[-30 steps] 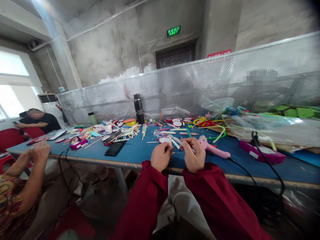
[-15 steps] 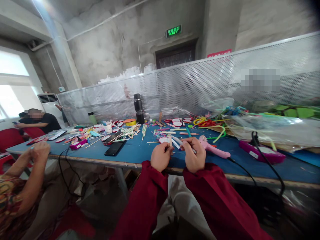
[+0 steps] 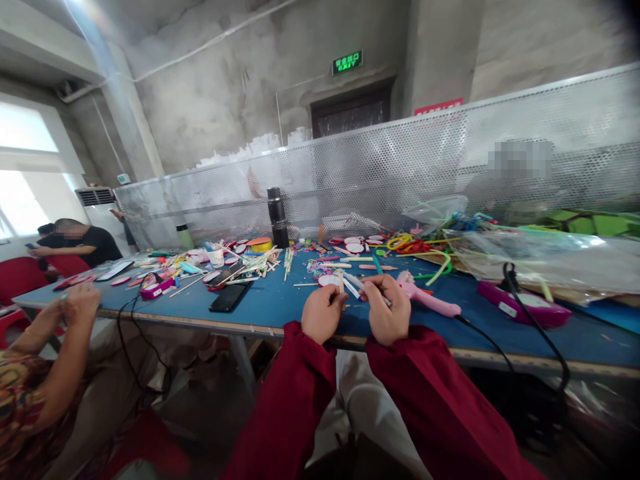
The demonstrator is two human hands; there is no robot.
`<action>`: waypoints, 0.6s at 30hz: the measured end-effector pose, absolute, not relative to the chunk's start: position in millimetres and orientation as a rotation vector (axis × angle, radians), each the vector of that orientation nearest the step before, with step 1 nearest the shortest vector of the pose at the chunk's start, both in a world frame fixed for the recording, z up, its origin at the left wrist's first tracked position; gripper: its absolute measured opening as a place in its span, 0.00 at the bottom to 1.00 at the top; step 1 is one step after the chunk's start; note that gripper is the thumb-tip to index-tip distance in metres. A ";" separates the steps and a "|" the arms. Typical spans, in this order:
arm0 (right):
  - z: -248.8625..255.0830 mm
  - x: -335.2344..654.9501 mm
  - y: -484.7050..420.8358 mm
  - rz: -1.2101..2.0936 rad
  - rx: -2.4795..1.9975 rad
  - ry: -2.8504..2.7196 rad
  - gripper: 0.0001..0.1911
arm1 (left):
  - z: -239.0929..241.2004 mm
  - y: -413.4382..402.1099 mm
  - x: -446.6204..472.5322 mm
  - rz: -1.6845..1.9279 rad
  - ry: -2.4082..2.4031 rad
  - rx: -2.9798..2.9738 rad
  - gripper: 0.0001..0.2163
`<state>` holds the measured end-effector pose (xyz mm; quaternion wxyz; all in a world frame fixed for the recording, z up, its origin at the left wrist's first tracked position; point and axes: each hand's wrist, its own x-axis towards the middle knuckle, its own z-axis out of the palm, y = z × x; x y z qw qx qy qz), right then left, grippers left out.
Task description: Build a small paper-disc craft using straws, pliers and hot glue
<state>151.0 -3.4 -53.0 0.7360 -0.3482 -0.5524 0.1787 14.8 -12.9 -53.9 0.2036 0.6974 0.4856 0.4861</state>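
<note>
My left hand (image 3: 320, 313) is closed, thumb and fingers pinching a short flat wooden stick (image 3: 341, 281) that stands up above the fingertips. My right hand (image 3: 391, 313) is closed around a slim pale pen (image 3: 356, 281), which points left toward the wooden stick. Just below the pen is a white stick with a blue end (image 3: 352, 291). A teal stick (image 3: 377, 265) shows behind my right fingers; I cannot tell whether they touch it. Near my left hand lies a white round disc with a red edge (image 3: 327, 281). Right of my right hand rests a pink glue gun (image 3: 435, 301) with a black cord.
A black phone (image 3: 230, 297), a black bottle (image 3: 277, 219) and heaps of craft sticks (image 3: 260, 263) are on the blue table (image 3: 280, 307). A purple power strip (image 3: 523, 307) and plastic bags (image 3: 540, 260) lie right. A perforated screen (image 3: 425, 160) stands behind. Another person's hands (image 3: 83, 300) are at left.
My right hand has shifted very slightly at the pen. My left hand and the things on the table look unmoved.
</note>
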 end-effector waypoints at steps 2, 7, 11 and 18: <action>-52.8 150.8 -3.7 0.378 -0.776 -1.210 0.07 | -54.1 -12.8 14.9 1.355 1.356 1.946 0.11; -53.3 151.2 -3.3 0.376 -0.749 -1.213 0.08 | -52.3 -14.9 15.4 1.353 1.355 1.938 0.11; -54.9 151.7 -0.8 0.387 -0.746 -1.231 0.08 | -52.0 -16.0 15.5 1.360 1.341 1.937 0.11; -55.2 151.3 -1.4 0.382 -0.734 -1.209 0.08 | -53.2 -13.8 15.2 1.364 1.343 1.933 0.11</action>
